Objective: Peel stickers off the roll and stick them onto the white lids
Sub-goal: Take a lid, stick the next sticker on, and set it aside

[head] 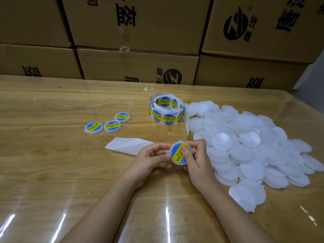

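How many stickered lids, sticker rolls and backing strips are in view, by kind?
Table stickered lids: 3
Held stickered lid, in left hand and right hand: 1
Sticker roll: 1
Backing strip: 1
Total: 6
Plain white lids: heaped, overlapping, not countable.

The right hand (197,161) hides some print on the held lid (175,156).
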Demonstrator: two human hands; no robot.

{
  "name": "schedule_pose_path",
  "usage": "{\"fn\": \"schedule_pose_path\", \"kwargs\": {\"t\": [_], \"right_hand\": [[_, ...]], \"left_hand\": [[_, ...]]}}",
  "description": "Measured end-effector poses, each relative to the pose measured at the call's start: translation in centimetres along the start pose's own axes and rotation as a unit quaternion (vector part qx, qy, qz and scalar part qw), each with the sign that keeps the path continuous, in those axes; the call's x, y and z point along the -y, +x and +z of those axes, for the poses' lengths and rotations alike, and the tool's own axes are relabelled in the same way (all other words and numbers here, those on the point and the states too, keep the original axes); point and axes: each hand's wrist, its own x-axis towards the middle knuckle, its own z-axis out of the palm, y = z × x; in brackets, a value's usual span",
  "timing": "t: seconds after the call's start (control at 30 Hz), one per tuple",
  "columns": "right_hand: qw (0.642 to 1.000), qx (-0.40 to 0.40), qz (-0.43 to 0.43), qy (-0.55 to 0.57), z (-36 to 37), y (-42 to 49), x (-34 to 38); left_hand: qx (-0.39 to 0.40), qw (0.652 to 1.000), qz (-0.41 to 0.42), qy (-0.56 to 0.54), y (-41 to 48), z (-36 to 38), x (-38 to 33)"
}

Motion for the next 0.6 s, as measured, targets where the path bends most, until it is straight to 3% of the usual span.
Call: {"fn": "schedule_pose_path", "kwargs": {"t": [0.4, 0.6], "right_hand": [[0.999, -0.014, 0.016, 0.024, -0.23, 0.0, 0.76], [0.999, 0.039, 0.005, 0.029, -0.01, -0.01, 0.99]], "left_hand": [[-0.003, 1.0, -0.005, 0.027, -0.22, 0.14, -0.12], [-0.016, 1.0, -0.008, -0.002, -0.25, -0.06, -0.23]]}}
